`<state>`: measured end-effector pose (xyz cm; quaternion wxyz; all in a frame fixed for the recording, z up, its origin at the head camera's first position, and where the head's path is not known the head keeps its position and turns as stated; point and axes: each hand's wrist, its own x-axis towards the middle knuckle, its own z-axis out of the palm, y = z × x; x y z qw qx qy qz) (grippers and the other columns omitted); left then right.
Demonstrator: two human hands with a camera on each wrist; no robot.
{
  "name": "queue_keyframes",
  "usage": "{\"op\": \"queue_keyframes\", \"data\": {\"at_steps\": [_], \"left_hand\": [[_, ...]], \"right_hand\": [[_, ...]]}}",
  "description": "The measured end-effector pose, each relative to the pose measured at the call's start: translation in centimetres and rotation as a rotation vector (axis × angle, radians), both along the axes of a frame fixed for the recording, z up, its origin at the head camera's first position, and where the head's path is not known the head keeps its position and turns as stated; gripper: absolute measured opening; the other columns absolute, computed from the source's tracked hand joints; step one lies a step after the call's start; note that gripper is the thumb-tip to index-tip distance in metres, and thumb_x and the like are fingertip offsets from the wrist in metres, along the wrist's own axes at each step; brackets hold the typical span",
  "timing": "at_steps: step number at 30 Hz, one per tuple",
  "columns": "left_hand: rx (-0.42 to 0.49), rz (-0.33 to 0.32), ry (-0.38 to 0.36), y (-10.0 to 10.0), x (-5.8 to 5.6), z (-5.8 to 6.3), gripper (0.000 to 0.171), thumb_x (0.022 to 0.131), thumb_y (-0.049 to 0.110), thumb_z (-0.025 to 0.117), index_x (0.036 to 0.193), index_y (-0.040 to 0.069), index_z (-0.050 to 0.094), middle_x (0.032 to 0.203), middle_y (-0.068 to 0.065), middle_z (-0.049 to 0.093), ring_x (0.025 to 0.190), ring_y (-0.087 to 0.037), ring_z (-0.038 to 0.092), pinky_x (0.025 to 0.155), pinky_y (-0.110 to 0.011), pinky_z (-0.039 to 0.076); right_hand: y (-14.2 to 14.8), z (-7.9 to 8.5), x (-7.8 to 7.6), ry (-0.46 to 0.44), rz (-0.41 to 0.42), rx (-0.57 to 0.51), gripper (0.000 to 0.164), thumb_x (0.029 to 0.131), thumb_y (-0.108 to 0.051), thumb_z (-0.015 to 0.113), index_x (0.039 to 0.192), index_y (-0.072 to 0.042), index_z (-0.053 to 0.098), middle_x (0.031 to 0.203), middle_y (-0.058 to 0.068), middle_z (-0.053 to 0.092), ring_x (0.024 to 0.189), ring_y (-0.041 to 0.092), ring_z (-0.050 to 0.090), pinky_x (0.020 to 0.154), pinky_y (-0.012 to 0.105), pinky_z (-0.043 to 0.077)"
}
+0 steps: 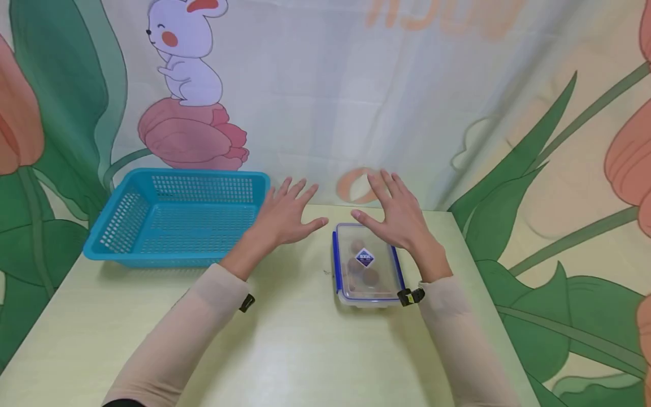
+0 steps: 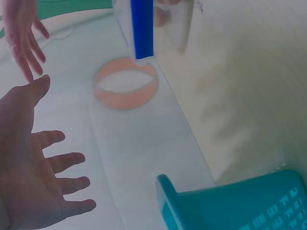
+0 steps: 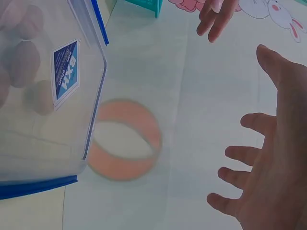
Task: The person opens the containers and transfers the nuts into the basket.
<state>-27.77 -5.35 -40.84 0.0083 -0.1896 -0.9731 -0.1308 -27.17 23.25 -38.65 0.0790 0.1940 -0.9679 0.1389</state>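
Fingers (image 1: 307,194) spread, the left hand (image 1: 285,217) hangs above the tabletop (image 1: 305,339) holding nothing; the right hand (image 1: 402,219) is likewise empty, its digits outstretched. At the right hand's seven o'clock, close by but apart from it, lies the lidded box (image 1: 382,259). A black wrist strap (image 1: 404,298) overlaps the box's near corner in the head view; contact cannot be told, but a low sweep there could snag and swivel the box. Brownish balls (image 1: 370,276) inside look loose, so a tilted lift might send them rolling and upset the grip. Blue latches (image 1: 336,265) run along two sides; whether they are snapped down is unclear, and a slack one could spill the contents. At the left hand's nine o'clock, the teal basket (image 1: 152,260) appears to reach the tabletop's left edge, so a careless bump could tip it over. Beyond, at twelve, the backdrop (image 1: 325,113) would likely bunch if the box were shoved away.
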Motion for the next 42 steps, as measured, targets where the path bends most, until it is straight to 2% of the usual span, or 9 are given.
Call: {"op": "queue_keyframes", "data": {"at_steps": [6,12,16,21,25,28,32,38,42], "left_hand": [[0.165,-0.057,-0.047,0.7,0.6,0.2,0.082,0.104,0.062,0.055,0.170,0.021,0.029,0.167,-0.014,0.040,0.153,-0.037,0.038,0.119,-0.061,0.039],[0.368,-0.074,-0.166,2.2,1.7,-0.9,0.075,0.107,0.048,0.059,0.167,0.010,0.032,0.159,-0.019,0.049,0.144,-0.037,0.050,0.116,-0.056,0.044],[0.455,-0.031,-0.200,3.4,2.4,-3.1,0.071,0.109,0.045,0.057,0.164,0.005,0.035,0.151,-0.021,0.055,0.137,-0.037,0.056,0.112,-0.054,0.048],[0.565,0.058,-0.280,4.8,3.0,-6.6,0.070,0.109,0.045,0.056,0.160,0.001,0.039,0.141,-0.022,0.062,0.124,-0.036,0.065,0.103,-0.051,0.054],[0.728,0.118,-0.455,5.7,3.1,-9.3,0.068,0.110,0.045,0.054,0.160,0.001,0.038,0.129,-0.020,0.066,0.105,-0.037,0.072,0.084,-0.047,0.063],[0.917,0.152,-0.607,6.2,3.1,-10.7,0.064,0.111,0.043,0.054,0.157,0.001,0.038,0.120,-0.020,0.065,0.095,-0.037,0.073,0.070,-0.044,0.066],[1.063,0.181,-0.690,6.8,3.1,-11.6,0.055,0.112,0.041,0.054,0.149,0.001,0.044,0.110,-0.018,0.062,0.090,-0.032,0.072,0.069,-0.046,0.066],[1.080,0.232,-0.663,7.7,3.0,-11.9,0.054,0.111,0.046,0.054,0.141,0.002,0.047,0.107,-0.016,0.060,0.079,-0.026,0.070,0.068,-0.047,0.066],[1.064,0.262,-0.658,8.1,2.8,-12.3,0.054,0.110,0.051,0.053,0.136,0.005,0.047,0.107,-0.015,0.060,0.074,-0.024,0.069,0.065,-0.044,0.065]], "right_hand": [[2.3,-0.9,1.7,-0.008,0.016,-0.164,0.087,0.101,-0.062,0.060,0.171,-0.024,0.025,0.173,0.014,0.024,0.156,0.041,0.026,0.117,0.072,0.032],[4.8,-3.3,2.9,-0.041,-0.005,-0.343,0.079,0.103,-0.051,0.064,0.167,-0.017,0.034,0.162,0.017,0.040,0.144,0.039,0.043,0.111,0.065,0.043],[5.9,-6.0,2.6,-0.091,-0.064,-0.456,0.073,0.106,-0.048,0.063,0.164,-0.011,0.039,0.153,0.020,0.050,0.134,0.040,0.053,0.103,0.062,0.051],[6.7,-9.6,1.6,-0.229,-0.227,-0.565,0.074,0.106,-0.060,0.054,0.159,-0.010,0.043,0.142,0.022,0.056,0.124,0.041,0.060,0.098,0.058,0.057],[6.6,-11.5,1.0,-0.377,-0.319,-0.630,0.076,0.106,-0.066,0.047,0.156,-0.010,0.043,0.131,0.020,0.056,0.109,0.036,0.064,0.082,0.047,0.064],[6.5,-12.4,0.9,-0.473,-0.379,-0.662,0.069,0.108,-0.064,0.044,0.150,-0.008,0.047,0.124,0.018,0.056,0.101,0.030,0.063,0.074,0.036,0.061],[6.2,-13.1,0.8,-0.572,-0.435,-0.718,0.057,0.111,-0.058,0.042,0.135,-0.007,0.054,0.116,0.015,0.060,0.094,0.024,0.062,0.070,0.031,0.056],[6.1,-13.7,0.9,-0.676,-0.439,-0.831,0.058,0.112,-0.057,0.040,0.134,-0.005,0.053,0.117,0.014,0.060,0.096,0.022,0.061,0.073,0.032,0.056],[6.5,-14.2,0.7,-0.778,-0.407,-0.926,0.069,0.111,-0.060,0.039,0.157,-0.009,0.043,0.142,0.016,0.057,0.124,0.027,0.060,0.102,0.043,0.056]]}}
